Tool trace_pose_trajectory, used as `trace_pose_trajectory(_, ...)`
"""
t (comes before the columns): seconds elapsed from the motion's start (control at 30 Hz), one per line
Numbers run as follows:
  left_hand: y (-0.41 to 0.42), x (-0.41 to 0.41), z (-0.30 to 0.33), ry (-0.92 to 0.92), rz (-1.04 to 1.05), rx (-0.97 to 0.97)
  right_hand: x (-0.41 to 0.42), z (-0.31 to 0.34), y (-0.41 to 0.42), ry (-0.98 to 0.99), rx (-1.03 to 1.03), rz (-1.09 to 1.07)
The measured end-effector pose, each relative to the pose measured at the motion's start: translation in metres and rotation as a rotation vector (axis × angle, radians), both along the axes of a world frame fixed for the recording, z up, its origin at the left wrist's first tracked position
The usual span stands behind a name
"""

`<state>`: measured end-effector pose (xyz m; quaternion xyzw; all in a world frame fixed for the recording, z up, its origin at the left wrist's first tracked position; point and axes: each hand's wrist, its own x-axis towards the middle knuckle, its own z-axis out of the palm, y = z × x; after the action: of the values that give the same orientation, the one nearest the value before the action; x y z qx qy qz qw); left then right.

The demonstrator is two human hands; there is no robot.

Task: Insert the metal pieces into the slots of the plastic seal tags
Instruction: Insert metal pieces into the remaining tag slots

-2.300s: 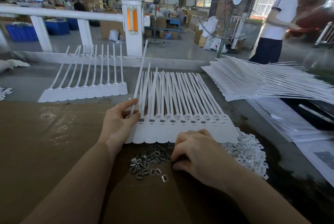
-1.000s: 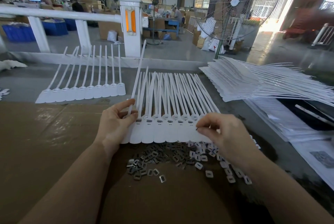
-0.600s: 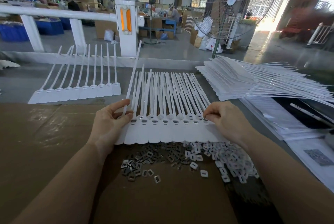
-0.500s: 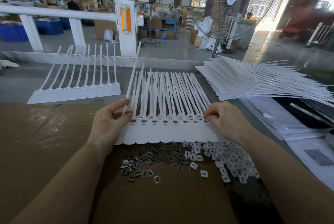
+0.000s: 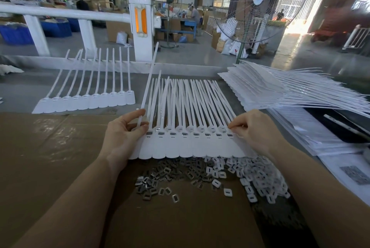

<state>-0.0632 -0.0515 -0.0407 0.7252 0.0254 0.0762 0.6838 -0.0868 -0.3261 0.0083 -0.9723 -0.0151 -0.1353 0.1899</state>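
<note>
While our two hands sit at opposite ends of a fanned row of white plastic seal tags (image 5: 186, 143), we see the work laid out on a brown cardboard surface (image 5: 50, 147). Our left hand (image 5: 124, 135) pinches a tag strap between thumb and fingers at the row's left end and steadies the tags there. Our right hand (image 5: 254, 131) has its fingertips drawn together at the slot of the rightmost tag — it seems to be pressing something small in, though the piece itself is hidden, so we cannot tell what it holds.

Most slots along the row already show a dark metal insert. Just below the tag heads, between our wrists, lies a loose heap of metal pieces (image 5: 160, 177), with a heap of small white plastic clips (image 5: 256, 177) to its right.

We judge the tags light, thin and springy — their straps bend easily, so they are best held flat by the broad heads. The metal pieces look tiny, stiff and likely slippery; a fingertip pinch on the edges should suit them.

Further off lie a second row of tags (image 5: 86, 101) at left and a large stack of tags (image 5: 290, 89) at right.
</note>
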Motion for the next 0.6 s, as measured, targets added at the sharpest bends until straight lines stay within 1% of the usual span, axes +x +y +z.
trace_pose_trajectory(0.17, -0.002, -0.001, 0.002, -0.012, 0.002, 0.021, -0.01, -0.003, 0.006, -0.071, 0.092, 0.045)
trace_pose_trajectory(0.27, -0.003, -0.002, 0.003, -0.02, 0.006, 0.027, -0.024, -0.004, 0.018, -0.092, 0.097, 0.124)
trace_pose_trajectory(0.33, -0.002, -0.003, 0.003, -0.022, 0.004, 0.03, -0.035, -0.005, 0.027, -0.066, 0.092, 0.205)
trace_pose_trajectory(0.4, -0.002, -0.003, 0.003, -0.023, 0.005, 0.035, -0.044, -0.007, 0.036, -0.025, 0.045, 0.291)
trace_pose_trajectory(0.47, -0.002, -0.003, 0.003, -0.021, 0.008, 0.046, -0.05, -0.01, 0.041, 0.006, -0.046, 0.352)
trace_pose_trajectory(0.6, -0.001, -0.002, 0.002, -0.011, 0.008, 0.049, -0.057, -0.015, 0.045, 0.041, -0.178, 0.393)
